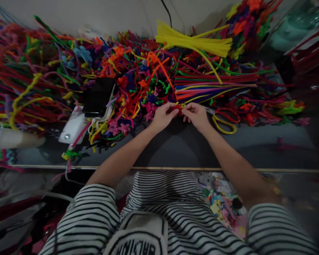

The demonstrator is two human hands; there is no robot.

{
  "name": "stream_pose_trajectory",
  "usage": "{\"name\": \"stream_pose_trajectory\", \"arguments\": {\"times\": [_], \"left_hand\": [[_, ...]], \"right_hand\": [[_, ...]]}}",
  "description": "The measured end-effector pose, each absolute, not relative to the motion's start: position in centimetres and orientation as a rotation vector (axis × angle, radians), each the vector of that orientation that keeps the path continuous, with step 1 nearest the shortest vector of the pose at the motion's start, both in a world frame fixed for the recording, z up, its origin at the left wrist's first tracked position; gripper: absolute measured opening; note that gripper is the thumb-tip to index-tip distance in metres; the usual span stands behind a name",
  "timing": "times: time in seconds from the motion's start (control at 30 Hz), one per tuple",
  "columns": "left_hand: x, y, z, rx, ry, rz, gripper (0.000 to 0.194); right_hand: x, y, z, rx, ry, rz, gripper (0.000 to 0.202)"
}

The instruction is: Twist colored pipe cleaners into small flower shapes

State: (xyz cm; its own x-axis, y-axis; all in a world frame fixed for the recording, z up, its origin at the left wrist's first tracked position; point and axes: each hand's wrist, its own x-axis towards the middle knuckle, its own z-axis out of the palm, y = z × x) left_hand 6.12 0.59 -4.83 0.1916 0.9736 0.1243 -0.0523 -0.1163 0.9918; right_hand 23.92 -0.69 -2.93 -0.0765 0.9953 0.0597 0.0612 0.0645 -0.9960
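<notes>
Both hands meet above the dark table, close to the heap of coloured pipe cleaners. My left hand (164, 116) pinches one side of a small red pipe-cleaner piece (178, 109) that shows some yellow at its top. My right hand (195, 115) pinches the other side of it; the piece's exact shape is mostly hidden by the fingers. Just right of my right hand lie scissors (224, 124) with one red and one yellow handle. Behind the hands rests a bundle of straight multicoloured pipe cleaners (202, 88).
A large tangle of pipe cleaners (29, 81) covers the table's back and left. Yellow pipe cleaners (194, 40) lie on top. A black phone (99, 95) and a white device (73, 127) with a cable sit at left. The table edge (175, 168) runs in front of me.
</notes>
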Motion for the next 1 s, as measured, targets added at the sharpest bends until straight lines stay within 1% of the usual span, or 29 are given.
{"name": "stream_pose_trajectory", "arguments": {"times": [0.07, 0.13, 0.17, 0.23, 0.33, 0.6, 0.83, 1.0], "left_hand": [[6.0, 0.7, -4.9, 1.324, 0.961, 1.161, 0.033], [5.9, 0.7, -4.7, 1.313, 0.924, 1.156, 0.043], [5.9, 0.7, -4.5, 1.312, 0.902, 1.160, 0.048], [5.8, 0.5, -4.2, 1.318, 0.856, 1.161, 0.054], [5.8, 0.2, -3.8, 1.332, 0.827, 1.131, 0.055], [5.7, 0.5, -4.3, 1.344, 0.839, 1.107, 0.053], [5.8, 0.7, -4.7, 1.407, 0.866, 1.147, 0.050], [5.6, 0.5, -4.2, 1.537, 0.891, 1.101, 0.042]], "right_hand": [[24.5, -0.9, -2.6, -1.157, -1.441, 1.025, 0.046], [25.0, -1.4, -2.0, -1.125, -1.630, 0.719, 0.038], [25.2, -1.6, -1.7, -1.111, -1.697, 0.622, 0.033], [25.4, -1.9, -1.4, -1.085, -1.789, 0.512, 0.026], [25.4, -2.1, -1.5, -1.033, -1.830, 0.495, 0.017], [25.3, -1.9, -1.9, -1.136, -1.763, 0.570, 0.008], [25.3, -1.7, -2.0, -1.099, -1.785, 0.561, 0.008], [25.4, -1.4, -2.9, -1.012, -1.770, 0.423, 0.007]]}}
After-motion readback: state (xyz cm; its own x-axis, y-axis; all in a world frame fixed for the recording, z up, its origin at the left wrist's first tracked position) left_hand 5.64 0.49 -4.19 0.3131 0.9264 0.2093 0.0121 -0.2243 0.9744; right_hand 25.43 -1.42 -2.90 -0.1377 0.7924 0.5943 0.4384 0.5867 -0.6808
